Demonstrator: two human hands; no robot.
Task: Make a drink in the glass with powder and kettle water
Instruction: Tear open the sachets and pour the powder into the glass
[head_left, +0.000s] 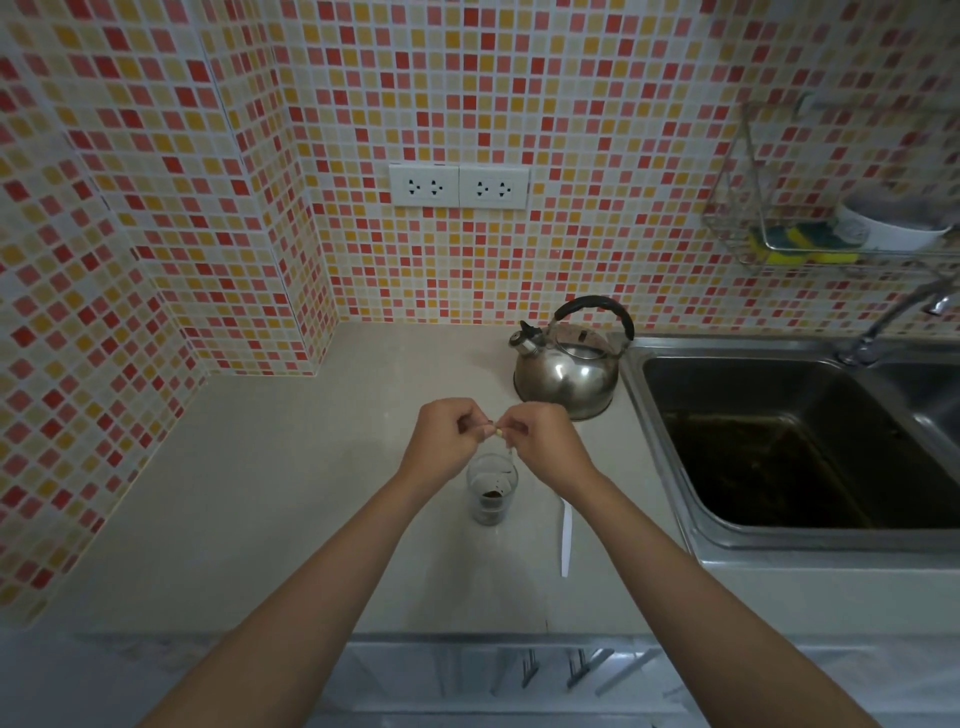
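A small clear glass stands on the beige counter with dark powder at its bottom. Just above the glass, my left hand and my right hand pinch a small powder sachet between their fingertips; most of it is hidden by the fingers. A steel whistling kettle with a black handle sits behind the glass, to the right, beside the sink.
A white strip lies on the counter right of the glass. A steel sink with dark water and a tap fills the right side. A wire rack with sponges hangs above. Wall sockets sit on the tiled wall.
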